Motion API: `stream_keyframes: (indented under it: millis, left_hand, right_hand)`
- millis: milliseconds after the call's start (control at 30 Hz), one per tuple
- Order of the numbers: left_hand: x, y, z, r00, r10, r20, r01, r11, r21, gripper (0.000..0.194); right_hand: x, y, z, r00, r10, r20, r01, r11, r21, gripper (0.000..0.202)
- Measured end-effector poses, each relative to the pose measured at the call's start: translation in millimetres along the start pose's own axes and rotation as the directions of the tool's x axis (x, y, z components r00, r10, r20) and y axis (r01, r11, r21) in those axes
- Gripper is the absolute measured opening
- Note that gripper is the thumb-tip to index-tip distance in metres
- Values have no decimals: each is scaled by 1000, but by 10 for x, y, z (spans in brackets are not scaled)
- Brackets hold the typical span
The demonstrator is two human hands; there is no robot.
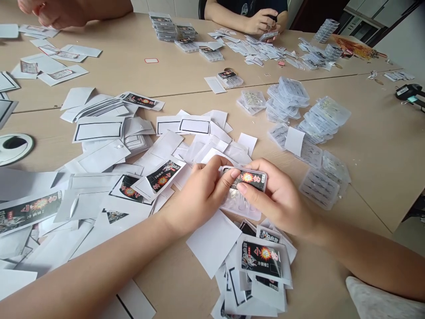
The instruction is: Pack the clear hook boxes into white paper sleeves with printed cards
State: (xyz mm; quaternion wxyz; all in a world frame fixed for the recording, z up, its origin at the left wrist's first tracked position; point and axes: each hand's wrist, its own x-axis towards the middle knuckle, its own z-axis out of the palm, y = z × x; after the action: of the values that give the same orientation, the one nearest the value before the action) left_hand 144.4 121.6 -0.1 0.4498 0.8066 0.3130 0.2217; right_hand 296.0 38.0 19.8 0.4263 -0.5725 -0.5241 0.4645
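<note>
Between my two hands is a small clear plastic box (pixel 239 204) with a black printed label card (pixel 253 178) along its upper part. My left hand (pixel 207 186) grips the box's left side, its thumb on the card. From the right, my right hand (pixel 277 195) holds the other side, thumb pressed on the card's lower edge. Small pieces inside the box are too fine to make out. Just below my hands lies a pile of black-and-white printed cards (pixel 262 257), beside a blank white card (pixel 215 243).
Loose white cards (pixel 96 155) cover the table's left. Stacked clear boxes (pixel 323 117) stand to the right, with flat boxes (pixel 320 188) nearer. Across the table, a co-worker's hands (pixel 264 24) hold a box by scattered cards (pixel 259 48). Another person's hand (pixel 56 13) is at top left.
</note>
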Motion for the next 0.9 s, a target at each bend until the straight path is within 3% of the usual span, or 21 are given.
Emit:
stream_keyframes:
  millis: [233,500,700,900]
  left_hand:
    - [-12,-20,-22,993,101,60,-107,990,96,34]
    - [-12,-26,-22,987,116,110,-124,990,73,36]
    - [-2,-20,-32,989,57,137,-50,997,-54,36]
    - [-25,1,-95,982,22,188,29,965,-260,37]
  right_hand:
    - [-58,-29,-7,989,-28,-146,14,995,-96,13]
    - [-61,-2,-36,993,-3,-116,-2,999,-47,17]
    - [-32,-17,-56,992,120,-48,-108,975,196,22]
    - [61,61,-138,977,201,-73,-183,963,200,33]
